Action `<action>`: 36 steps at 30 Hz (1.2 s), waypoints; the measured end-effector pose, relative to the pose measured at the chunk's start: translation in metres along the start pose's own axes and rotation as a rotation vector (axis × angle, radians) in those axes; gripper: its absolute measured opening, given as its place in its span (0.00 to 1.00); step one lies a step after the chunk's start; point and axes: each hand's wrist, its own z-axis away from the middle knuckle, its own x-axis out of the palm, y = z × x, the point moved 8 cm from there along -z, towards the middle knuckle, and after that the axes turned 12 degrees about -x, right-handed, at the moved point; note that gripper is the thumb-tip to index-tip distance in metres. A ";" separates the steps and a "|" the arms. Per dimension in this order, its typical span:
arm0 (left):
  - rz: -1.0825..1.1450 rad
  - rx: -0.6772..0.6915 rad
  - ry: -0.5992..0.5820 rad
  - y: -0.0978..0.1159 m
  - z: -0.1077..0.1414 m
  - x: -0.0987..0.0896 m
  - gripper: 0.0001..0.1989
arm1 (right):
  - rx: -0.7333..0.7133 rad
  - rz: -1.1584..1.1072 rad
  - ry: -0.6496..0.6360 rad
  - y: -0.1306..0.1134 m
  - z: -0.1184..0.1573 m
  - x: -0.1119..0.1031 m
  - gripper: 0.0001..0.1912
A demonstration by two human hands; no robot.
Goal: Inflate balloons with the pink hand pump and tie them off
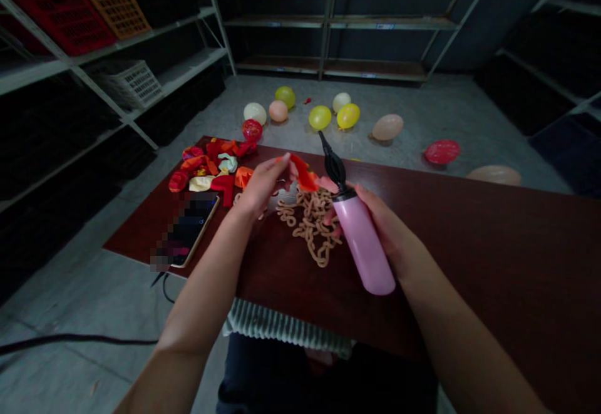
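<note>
**Floppy Balloon, Smooth Pump**

While the left hand (265,182) pinches a floppy orange balloon (303,175), the right hand (375,220) wraps round a smooth pink pump (366,245) above the dark wooden table (493,245). Loopy tan clips (310,220) lie below.

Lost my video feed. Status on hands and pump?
Left hand pinches orange balloon. Right hand grips pink pump, nozzle free. Rubber bands piled beneath.
</note>
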 end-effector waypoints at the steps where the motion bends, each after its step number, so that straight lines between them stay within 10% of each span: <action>1: 0.142 0.013 0.056 0.005 0.000 -0.012 0.17 | 0.006 -0.007 -0.008 0.001 0.000 0.002 0.28; 7: 0.537 -0.049 0.065 0.008 0.000 -0.025 0.16 | 0.153 -0.097 -0.184 0.028 0.003 0.030 0.26; 36: 0.430 -0.114 0.054 -0.017 0.002 0.022 0.16 | 0.154 -0.196 -0.139 0.041 -0.001 0.035 0.25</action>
